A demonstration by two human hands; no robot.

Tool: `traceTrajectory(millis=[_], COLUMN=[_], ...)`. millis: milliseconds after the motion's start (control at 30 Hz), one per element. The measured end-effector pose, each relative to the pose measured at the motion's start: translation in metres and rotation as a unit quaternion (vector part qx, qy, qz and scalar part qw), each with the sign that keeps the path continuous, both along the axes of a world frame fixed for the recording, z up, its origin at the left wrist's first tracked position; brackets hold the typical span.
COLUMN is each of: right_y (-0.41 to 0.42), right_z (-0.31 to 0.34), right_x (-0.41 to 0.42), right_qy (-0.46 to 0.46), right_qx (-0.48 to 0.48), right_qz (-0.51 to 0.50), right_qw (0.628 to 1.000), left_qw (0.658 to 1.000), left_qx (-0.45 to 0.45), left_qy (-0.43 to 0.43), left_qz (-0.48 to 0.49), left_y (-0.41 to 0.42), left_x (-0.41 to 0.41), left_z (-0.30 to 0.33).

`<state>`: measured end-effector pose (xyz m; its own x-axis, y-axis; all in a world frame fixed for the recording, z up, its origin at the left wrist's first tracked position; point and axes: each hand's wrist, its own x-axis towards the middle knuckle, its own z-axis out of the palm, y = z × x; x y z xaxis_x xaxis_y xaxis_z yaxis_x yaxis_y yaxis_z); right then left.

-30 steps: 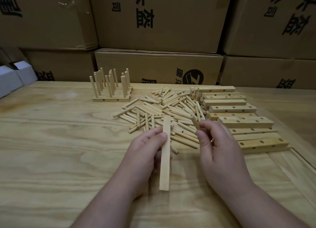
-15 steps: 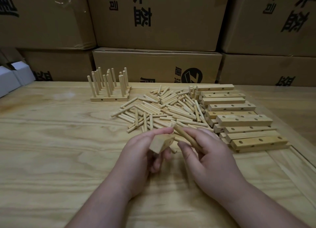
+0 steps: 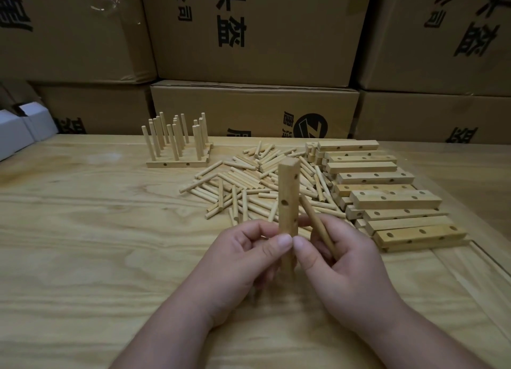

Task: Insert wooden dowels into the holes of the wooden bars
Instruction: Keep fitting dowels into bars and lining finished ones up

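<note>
Dowel pile (image 3: 265,186) left of bars (image 3: 387,197)

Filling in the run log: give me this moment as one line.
step: pre-insertion | left hand: holds wooden bar upright | right hand: pinches dowel, also touches bar | dowel: not yet in hole

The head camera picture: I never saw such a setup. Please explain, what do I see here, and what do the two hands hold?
No machine here: a person wears a camera on the head, looking down at their own hands. The left hand holds a wooden bar upright, its holes showing. The right hand holds one dowel, not yet inserted. On the table lie loose dowels, a stack of bars and finished bars with dowels standing. Cardboard boxes stand behind.
</note>
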<state>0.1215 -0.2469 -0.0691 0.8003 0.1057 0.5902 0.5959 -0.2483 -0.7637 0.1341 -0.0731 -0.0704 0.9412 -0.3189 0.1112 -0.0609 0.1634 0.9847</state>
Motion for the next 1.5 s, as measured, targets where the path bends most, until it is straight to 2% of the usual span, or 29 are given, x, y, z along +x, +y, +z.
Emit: traceTrajectory(millis=[133,367,433,667,933,1067,1300,1500], right_y=[0.002,0.003,0.003,-0.002,-0.004,-0.009,-0.022,-0.02], right_z=[0.002,0.001,0.002,0.003,0.001,0.008,0.041,0.052], right_x=[-0.003,-0.001,-0.002,-0.001,0.004,0.006,0.01,0.005], right_qy=[0.061,0.076,0.072,0.09,0.049,0.014,0.038,0.049], right_qx=[0.025,-0.031,-0.039,-0.012,-0.027,-0.083,-0.214,-0.268], right_qz=[0.018,0.108,0.112,0.016,-0.06,-0.075,-0.036,-0.044], right_qw=[0.998,0.991,0.99,0.996,0.997,0.994,0.975,0.961], left_qw=[1.0,0.997,0.998,0.997,0.995,0.995,0.994,0.99], left_qx=[0.009,-0.061,-0.055,-0.051,-0.057,-0.044,-0.032,0.016], left_qy=[0.007,0.034,0.033,0.053,0.079,0.063,0.067,0.077], left_qz=[-0.021,-0.014,-0.012,0.036,0.022,0.057,0.082,0.118], left_y=[-0.002,0.002,0.003,0.001,0.001,-0.001,-0.004,-0.007], left_x=[-0.003,0.002,0.002,0.004,0.004,0.002,0.002,-0.001], left_z=[-0.001,-0.004,-0.003,-0.004,-0.001,0.002,0.005,0.008])
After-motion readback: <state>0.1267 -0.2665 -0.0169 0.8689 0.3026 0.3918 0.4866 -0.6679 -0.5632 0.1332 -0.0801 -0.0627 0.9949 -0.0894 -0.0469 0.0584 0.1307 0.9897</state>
